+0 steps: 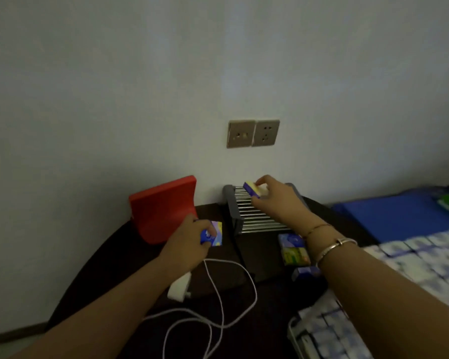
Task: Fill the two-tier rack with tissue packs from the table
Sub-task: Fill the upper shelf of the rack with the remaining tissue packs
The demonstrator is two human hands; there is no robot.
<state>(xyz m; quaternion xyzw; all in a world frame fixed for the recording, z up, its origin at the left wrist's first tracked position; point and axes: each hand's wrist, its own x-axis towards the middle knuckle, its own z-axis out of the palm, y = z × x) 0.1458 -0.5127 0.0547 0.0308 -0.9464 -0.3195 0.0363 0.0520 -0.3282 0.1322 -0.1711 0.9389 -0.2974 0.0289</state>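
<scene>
A person's right hand [272,195] pinches a tissue pack [253,189] above the rack [249,213] (its top rollers bare); the left hand [189,237] grips another pack [214,233]. Three spare packs [294,251] wait on the surface [130,255]; filling looks barely begun.

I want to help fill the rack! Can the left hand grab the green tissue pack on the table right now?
Probably not yet. The left hand already holds a blue tissue pack, and the green tissue pack lies across the table, tucked beside the right forearm. It would have to let go and reach over first.
</scene>
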